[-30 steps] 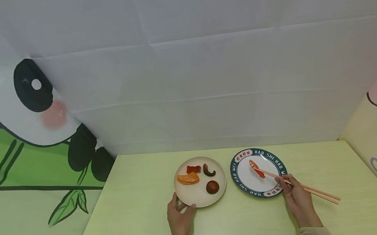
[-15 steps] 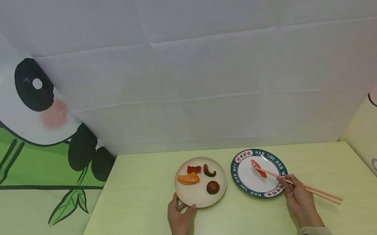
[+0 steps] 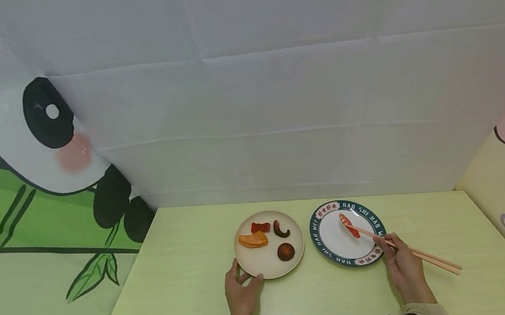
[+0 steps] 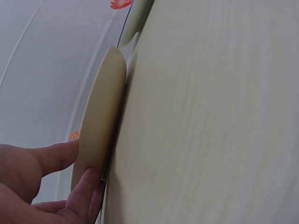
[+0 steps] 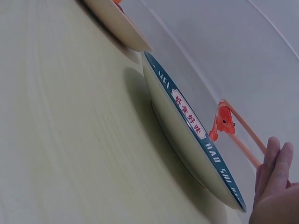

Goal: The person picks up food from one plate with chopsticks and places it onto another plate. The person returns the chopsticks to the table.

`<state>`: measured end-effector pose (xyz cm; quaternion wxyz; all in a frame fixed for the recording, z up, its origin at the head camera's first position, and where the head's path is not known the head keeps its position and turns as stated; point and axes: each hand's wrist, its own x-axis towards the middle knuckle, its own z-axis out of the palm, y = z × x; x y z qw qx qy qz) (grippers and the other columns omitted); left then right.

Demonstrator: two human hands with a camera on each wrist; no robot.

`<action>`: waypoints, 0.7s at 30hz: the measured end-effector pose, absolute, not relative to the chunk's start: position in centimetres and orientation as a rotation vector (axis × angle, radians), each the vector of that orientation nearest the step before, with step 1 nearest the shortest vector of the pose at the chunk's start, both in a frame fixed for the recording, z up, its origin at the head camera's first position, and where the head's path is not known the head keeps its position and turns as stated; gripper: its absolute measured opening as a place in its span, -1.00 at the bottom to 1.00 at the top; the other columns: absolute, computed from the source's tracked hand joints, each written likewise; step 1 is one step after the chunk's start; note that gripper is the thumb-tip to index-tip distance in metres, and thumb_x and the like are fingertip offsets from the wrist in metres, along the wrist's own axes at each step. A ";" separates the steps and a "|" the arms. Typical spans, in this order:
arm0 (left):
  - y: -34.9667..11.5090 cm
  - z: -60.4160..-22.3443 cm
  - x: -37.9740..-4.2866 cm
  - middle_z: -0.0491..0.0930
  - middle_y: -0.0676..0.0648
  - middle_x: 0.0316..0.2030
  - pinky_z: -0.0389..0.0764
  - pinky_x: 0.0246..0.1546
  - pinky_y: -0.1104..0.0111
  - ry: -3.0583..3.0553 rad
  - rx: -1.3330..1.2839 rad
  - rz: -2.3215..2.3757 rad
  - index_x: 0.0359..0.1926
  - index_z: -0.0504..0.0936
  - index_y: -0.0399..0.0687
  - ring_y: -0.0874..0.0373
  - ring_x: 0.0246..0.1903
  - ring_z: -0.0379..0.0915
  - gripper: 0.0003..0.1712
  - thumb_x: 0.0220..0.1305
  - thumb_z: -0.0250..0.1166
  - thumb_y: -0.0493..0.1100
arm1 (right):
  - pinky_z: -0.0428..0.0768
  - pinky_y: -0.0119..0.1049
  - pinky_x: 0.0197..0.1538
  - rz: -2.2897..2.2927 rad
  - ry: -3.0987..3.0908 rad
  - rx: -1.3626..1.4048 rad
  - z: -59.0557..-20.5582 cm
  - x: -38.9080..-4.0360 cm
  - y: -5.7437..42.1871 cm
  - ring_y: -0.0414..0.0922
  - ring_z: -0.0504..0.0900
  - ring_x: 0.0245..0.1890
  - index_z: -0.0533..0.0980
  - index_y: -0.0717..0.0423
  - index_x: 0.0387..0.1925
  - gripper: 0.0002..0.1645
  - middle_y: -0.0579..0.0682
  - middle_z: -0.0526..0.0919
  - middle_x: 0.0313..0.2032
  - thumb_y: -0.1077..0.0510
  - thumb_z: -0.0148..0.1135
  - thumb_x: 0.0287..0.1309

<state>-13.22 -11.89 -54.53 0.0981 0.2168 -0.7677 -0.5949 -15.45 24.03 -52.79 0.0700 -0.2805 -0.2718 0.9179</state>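
Observation:
My left hand [image 3: 242,293] holds the near-left rim of a cream plate [image 3: 263,265]; in the left wrist view, the thumb [image 4: 60,156] touches the rim and the fingers are against the underside. Over the white plate with a green lettered rim [image 3: 327,251], a red-and-white shrimp [image 3: 349,225] is pinched between wooden chopsticks [image 3: 436,260]. My right hand [image 3: 402,267] grips these chopsticks partway along. The right wrist view shows the shrimp [image 5: 224,120] raised above the rim, clasped by the chopstick tips.
On the cream plate lie an orange food piece [image 3: 253,240], a red piece [image 3: 261,227], a dark curved piece [image 3: 281,229] and a brown mushroom cap [image 3: 286,251]. A pale table [image 3: 178,286] bears both plates. A grey-white sheet [image 3: 274,99] stands behind.
My right hand, with the chopsticks and shrimp, has shifted slightly to the right over the green-rimmed plate. The left hand keeps its hold on the cream plate.

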 end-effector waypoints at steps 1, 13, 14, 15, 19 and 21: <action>-11.9 -54.5 -13.2 0.34 -0.26 0.14 0.45 -0.17 0.19 -2.270 0.639 -1.762 0.30 0.23 -0.33 -0.02 -0.15 0.50 -0.05 -0.18 0.44 -0.36 | 0.42 -0.43 0.03 2.758 -0.824 -0.846 -52.8 -15.5 24.0 -0.04 0.54 0.03 0.46 0.33 -0.16 -0.73 0.13 0.28 0.06 0.17 0.03 0.28; -11.8 -54.6 -13.2 0.32 -0.24 0.17 0.45 -0.19 0.22 -2.275 0.671 -1.783 0.32 0.21 -0.30 0.01 -0.14 0.49 -0.03 -0.17 0.44 -0.36 | 0.44 -0.43 0.01 2.712 -0.818 -0.875 -52.9 -15.9 24.4 -0.01 0.55 0.01 0.48 0.38 -0.20 -0.72 0.16 0.27 0.05 0.18 0.01 0.29; -11.8 -54.6 -13.2 0.32 -0.24 0.17 0.45 -0.19 0.23 -2.276 0.670 -1.782 0.32 0.21 -0.29 0.01 -0.14 0.49 -0.04 -0.17 0.44 -0.36 | 0.44 -0.43 0.00 2.706 -0.820 -0.880 -52.9 -15.9 24.4 0.00 0.56 0.00 0.47 0.38 -0.20 -0.72 0.16 0.28 0.04 0.18 0.02 0.29; -11.8 -54.7 -13.2 0.31 -0.24 0.18 0.45 -0.20 0.23 -2.277 0.668 -1.780 0.32 0.21 -0.29 0.01 -0.14 0.49 -0.04 -0.16 0.45 -0.36 | 0.44 -0.43 0.00 2.705 -0.820 -0.883 -52.9 -15.9 24.4 0.00 0.57 -0.01 0.47 0.37 -0.20 -0.72 0.16 0.28 0.04 0.18 0.02 0.29; -11.8 -54.7 -13.2 0.32 -0.24 0.17 0.45 -0.20 0.23 -2.277 0.663 -1.769 0.31 0.21 -0.30 0.01 -0.14 0.49 -0.04 -0.17 0.44 -0.36 | 0.45 -0.42 -0.01 2.693 -0.821 -0.895 -53.0 -15.9 24.5 0.01 0.58 -0.03 0.47 0.37 -0.21 -0.74 0.16 0.30 0.03 0.19 0.04 0.27; -11.8 -54.7 -13.2 0.33 -0.24 0.16 0.45 -0.20 0.23 -2.280 0.665 -1.764 0.31 0.21 -0.30 0.01 -0.14 0.49 -0.04 -0.17 0.44 -0.37 | 0.45 -0.42 -0.01 2.697 -0.811 -0.896 -53.1 -15.9 24.6 0.01 0.58 -0.03 0.47 0.37 -0.22 -0.75 0.15 0.29 0.04 0.20 0.05 0.27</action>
